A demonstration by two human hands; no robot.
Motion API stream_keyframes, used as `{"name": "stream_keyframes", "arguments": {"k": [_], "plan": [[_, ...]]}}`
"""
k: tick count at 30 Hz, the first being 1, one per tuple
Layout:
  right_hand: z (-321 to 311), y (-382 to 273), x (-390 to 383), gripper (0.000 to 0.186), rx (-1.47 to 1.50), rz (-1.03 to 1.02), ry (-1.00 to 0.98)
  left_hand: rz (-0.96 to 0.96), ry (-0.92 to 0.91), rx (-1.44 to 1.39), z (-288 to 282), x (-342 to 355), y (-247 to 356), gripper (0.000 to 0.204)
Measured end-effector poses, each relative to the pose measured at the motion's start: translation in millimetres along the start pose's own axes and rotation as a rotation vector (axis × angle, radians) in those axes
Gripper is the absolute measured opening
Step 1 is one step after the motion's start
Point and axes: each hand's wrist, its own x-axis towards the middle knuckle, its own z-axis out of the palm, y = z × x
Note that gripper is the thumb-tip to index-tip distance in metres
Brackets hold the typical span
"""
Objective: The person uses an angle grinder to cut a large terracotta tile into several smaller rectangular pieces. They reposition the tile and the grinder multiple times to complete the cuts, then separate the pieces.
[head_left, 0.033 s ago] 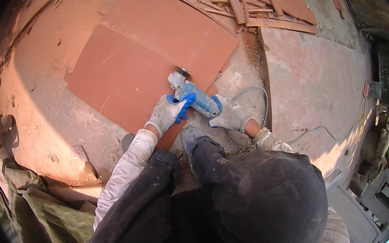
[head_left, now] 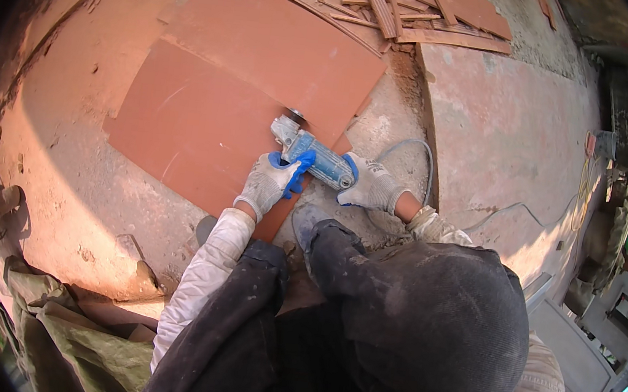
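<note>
A blue angle grinder (head_left: 321,160) with a grey metal head lies across the right part of a reddish-brown tile slab (head_left: 195,126). My left hand (head_left: 273,182), in a grey glove with blue coating, grips the body just behind the head. Round the rear end of the grinder, my right hand (head_left: 367,184) is closed in a matching glove. The dark disc (head_left: 295,116) at the tool's far end looks smeared, over the slab. A second reddish-brown slab (head_left: 269,42) lies beyond the first. Most of my fingertips are hidden beneath the grinder.
Broken tile strips (head_left: 406,14) are piled at the far side. A grey cable (head_left: 431,162) loops over the floor right of the grinder. A raised pale slab (head_left: 512,133) stands to the right. Crumpled greenish sheeting (head_left: 84,340) lies near left. My shoe (head_left: 307,224) is close to the tile.
</note>
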Motion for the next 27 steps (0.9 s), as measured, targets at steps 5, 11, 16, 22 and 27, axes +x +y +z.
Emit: {"name": "stream_keyframes", "arguments": {"k": [5, 11, 16, 22, 27], "plan": [[-3.3, 5.7, 5.8, 0.074, -0.011, -0.022, 0.003, 0.038, -0.003, 0.007, -0.2, 8.3, 3.0, 0.052], [-3.3, 6.4, 2.9, 0.075, -0.005, -0.029, 0.007, 0.036, -0.009, 0.036, 1.0, 9.5, 2.2, 0.053], [-6.0, 5.7, -0.8, 0.075, 0.018, 0.005, -0.022, 0.045, -0.019, 0.051, 2.2, 4.9, 7.0, 0.052], [-6.6, 8.1, -5.6, 0.074, 0.012, -0.032, -0.008, 0.032, -0.008, 0.093, 5.6, -0.5, 14.5, 0.056], [-7.8, 9.4, -11.9, 0.074, 0.009, -0.012, -0.018, 0.016, -0.015, 0.204, 9.6, 0.7, 13.9, 0.058]]}}
